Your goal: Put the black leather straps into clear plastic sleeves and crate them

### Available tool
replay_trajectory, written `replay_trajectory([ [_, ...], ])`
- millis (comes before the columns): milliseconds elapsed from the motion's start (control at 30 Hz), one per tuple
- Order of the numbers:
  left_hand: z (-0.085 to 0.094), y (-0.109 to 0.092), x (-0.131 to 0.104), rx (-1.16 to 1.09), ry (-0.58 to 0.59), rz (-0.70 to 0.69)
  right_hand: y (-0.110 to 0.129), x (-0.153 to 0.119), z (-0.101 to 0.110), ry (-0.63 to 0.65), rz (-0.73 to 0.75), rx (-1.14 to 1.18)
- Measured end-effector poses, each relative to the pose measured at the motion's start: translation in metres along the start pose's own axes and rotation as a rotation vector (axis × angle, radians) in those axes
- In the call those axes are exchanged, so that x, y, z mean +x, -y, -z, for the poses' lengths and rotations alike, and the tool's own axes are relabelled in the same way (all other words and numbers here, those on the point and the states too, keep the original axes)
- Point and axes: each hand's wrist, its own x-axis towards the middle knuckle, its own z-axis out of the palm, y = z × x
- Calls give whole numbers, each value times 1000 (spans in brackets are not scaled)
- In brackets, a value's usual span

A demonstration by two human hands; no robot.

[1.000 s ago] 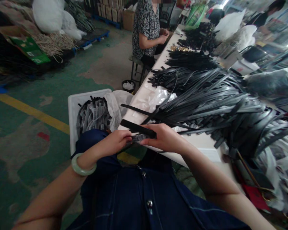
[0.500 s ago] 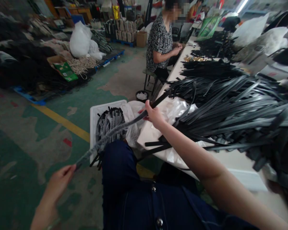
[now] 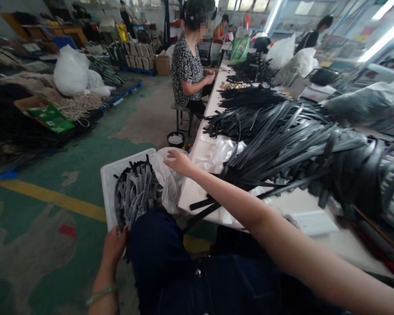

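Note:
My left hand is at the near edge of a white plastic bin, its fingers closed on the end of a black strap; the exact grip is partly hidden. Inside the bin lies a bundle of black straps in clear plastic sleeves. My right hand hovers over a translucent plastic bag between the bin and the table corner. Its fingers are apart, and I see nothing in them. To its right, a large pile of loose black straps covers much of the white table.
A co-worker sits on a stool along the table's left side. A small black bucket stands on the floor beyond the bin. Pallets with a white sack and cords are at the left. My knee is close against the bin.
The sleeved strap stretched between my hands has come down into the bin. My right hand has let go of it and moved left; my left hand has moved in to the bin's edge.

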Motion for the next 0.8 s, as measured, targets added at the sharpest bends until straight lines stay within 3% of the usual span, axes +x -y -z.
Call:
replay_trajectory([
  [67,8,-45,20,-18,79,-109,-31,-51,48,-34,-10,-23],
  [133,11,-102,18,-39,186,-322,-63,-112,99,-125,-1,-131],
  [233,-2,-193,-24,-5,288,-676,-98,-200,162,-297,-160,-290],
  [333,-43,-257,-85,97,397,-1057,-111,-259,187,-288,-235,-347],
  [433,-94,-279,-127,245,449,-1310,-109,-278,180,-256,-152,-302],
  [533,-128,-280,-135,296,455,-1372,-102,-263,161,-189,73,-348],
  [667,-138,-279,-129,57,481,-1296,-102,-216,139,53,277,-605],
  [800,-132,-274,-135,-87,482,-1171,-118,-184,130,103,273,-721],
])
